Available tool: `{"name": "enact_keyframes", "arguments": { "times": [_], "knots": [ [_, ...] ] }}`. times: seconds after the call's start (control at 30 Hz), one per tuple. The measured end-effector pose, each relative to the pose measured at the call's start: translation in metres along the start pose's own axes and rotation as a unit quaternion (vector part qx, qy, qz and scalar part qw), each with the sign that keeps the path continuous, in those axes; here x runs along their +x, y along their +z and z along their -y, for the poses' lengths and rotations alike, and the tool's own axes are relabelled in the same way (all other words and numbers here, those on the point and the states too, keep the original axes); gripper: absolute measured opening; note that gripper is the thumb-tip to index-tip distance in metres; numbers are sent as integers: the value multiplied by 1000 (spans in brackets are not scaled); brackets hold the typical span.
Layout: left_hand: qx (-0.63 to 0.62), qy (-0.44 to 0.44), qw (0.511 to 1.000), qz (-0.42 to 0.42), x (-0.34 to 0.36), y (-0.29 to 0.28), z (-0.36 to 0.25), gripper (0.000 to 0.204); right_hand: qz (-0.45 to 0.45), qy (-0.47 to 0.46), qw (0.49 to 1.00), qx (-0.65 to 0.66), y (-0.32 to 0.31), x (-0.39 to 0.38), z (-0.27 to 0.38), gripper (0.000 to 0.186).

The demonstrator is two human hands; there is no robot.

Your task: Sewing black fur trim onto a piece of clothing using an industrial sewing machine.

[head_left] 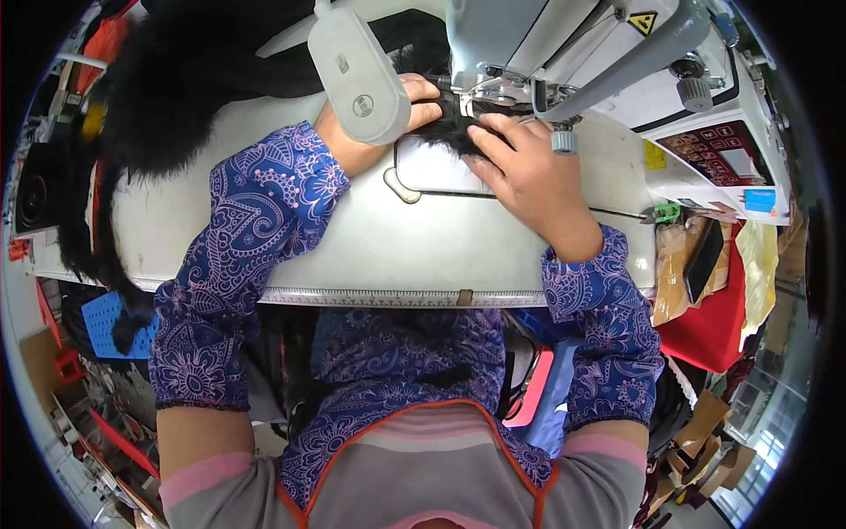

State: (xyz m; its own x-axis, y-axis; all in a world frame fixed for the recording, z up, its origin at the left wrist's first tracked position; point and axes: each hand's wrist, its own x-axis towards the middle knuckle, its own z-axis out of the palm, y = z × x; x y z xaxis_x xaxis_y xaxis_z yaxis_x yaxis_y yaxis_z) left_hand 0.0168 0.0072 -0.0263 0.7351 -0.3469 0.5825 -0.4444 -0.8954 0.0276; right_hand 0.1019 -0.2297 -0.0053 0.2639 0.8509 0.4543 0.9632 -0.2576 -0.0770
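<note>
Black furry fabric [454, 134] lies under the needle area of a sewing machine [498, 40], and a long bulk of it spreads off to the left. My left hand [422, 114] rests on the fabric just left of the presser foot [467, 104], its visible fingers stretched out. A white oval device [363, 84] hides part of that hand. On the right side of the foot, my right hand [533, 172] lies with fingers extended, their tips touching the fur's edge. The fur hides what is directly under my fingertips.
A ruler strip [370, 298] runs along the table's front edge. At the right are the machine's control panel [718, 152], green-handled snips [663, 212] and a dark phone-like object [704, 261] on packaging. A blue perforated basket [119, 324] sits lower left.
</note>
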Motion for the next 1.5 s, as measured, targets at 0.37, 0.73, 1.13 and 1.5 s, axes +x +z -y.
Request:
{"name": "enact_keyframes", "arguments": {
  "times": [0.37,0.73,1.13,1.5],
  "knots": [
    [-70,66,995,9,6,-7,-11,26,19,-33,993,109,5,-1,3,30],
    [-80,48,994,50,1,-14,-24,31,10,-7,991,135,2,4,7,34],
    [-51,2,998,31,2,-11,-20,32,5,19,979,204,10,3,-1,34],
    [-66,9,998,2,-14,-19,-18,31,-30,102,978,178,11,2,2,32]
  ]
}}
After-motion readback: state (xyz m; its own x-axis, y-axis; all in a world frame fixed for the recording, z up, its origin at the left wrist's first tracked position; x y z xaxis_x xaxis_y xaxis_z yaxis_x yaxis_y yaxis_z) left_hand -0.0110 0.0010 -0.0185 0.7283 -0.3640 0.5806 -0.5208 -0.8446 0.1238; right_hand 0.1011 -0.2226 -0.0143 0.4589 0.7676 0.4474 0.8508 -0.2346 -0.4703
